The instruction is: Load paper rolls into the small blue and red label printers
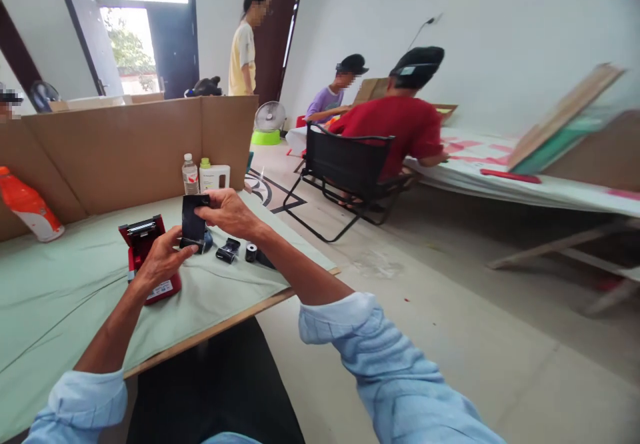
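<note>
A flat strip of black ribbon (193, 219) stretches upright between my two hands above the table. My right hand (231, 213) pinches its upper end between thumb and fingers. At the lower end, my left hand (161, 257) grips what looks like the ribbon's dark roll. Just beneath my left hand stands a small red machine (165, 290), like a label printer, with its lid (145, 228) up; my hand hides part of it. To the right lie a black shiny wrapped bundle (229, 251) and a small black roll with a white core (251, 252).
A cardboard screen (120, 154) closes off the table's back. Before it stand a water bottle (190, 176), a white jug (215, 177) and a tilted orange bottle (31, 205). Beyond the table edge, a person in red (395, 127) sits in a black folding chair (345, 164).
</note>
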Tool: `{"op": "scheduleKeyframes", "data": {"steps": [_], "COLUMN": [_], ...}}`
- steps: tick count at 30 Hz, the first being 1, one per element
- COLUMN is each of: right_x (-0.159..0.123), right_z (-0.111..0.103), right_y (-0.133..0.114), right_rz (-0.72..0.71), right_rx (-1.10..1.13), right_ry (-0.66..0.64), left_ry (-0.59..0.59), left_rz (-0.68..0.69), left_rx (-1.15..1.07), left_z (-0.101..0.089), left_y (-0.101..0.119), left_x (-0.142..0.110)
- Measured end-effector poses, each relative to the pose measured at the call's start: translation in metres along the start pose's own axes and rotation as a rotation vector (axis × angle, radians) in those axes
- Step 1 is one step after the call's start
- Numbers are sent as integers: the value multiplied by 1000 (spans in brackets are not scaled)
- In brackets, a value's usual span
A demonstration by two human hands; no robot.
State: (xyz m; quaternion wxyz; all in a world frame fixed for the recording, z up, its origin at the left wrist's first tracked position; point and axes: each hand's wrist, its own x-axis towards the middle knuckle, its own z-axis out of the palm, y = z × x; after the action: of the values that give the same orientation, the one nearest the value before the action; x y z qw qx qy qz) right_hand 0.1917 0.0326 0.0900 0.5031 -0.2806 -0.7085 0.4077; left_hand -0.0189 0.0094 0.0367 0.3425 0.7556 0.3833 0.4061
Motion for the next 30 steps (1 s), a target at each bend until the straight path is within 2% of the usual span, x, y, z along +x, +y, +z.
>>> {"op": "scheduleKeyframes", "data": {"steps": [3, 6, 9, 12, 14, 17, 20, 24, 27, 30], "right_x": [-10, -24, -41, -57, -69, -89, -111, -140, -156, -167], "right_z": [-22, -56, -94, -129, -150, -174, -184, -176, -166, -162], "right_y": [-8, -12, -15, -12, -3, 24, 60, 101, 119, 127], "right_rz": [-7, 4, -10, -5, 26, 113, 247, 380, 404, 410], "right_rx": [-18, -107, -210, -285, -328, -392, -468, -517, -491, -450], "right_ry": [20, 41, 79, 138, 224, 361, 443, 466, 426, 380], "left_ry": [-91, -119, -185, -236, -225, -256, -323, -489, -615, -734], "left_rz": [-74, -116, 1, 149, 238, 313, 298, 208, 186, 131], "left_rx": [-116, -18, 217, 438, 541, 692, 791, 836, 830, 799], "left_z": [19, 27, 34, 50, 66, 98, 135, 174, 184, 179], "left_y": [9, 19, 35, 49, 52, 44, 24, -4, -17, -21], "left_x": [8, 19, 44, 83, 113, 154, 180, 190, 190, 190]}}
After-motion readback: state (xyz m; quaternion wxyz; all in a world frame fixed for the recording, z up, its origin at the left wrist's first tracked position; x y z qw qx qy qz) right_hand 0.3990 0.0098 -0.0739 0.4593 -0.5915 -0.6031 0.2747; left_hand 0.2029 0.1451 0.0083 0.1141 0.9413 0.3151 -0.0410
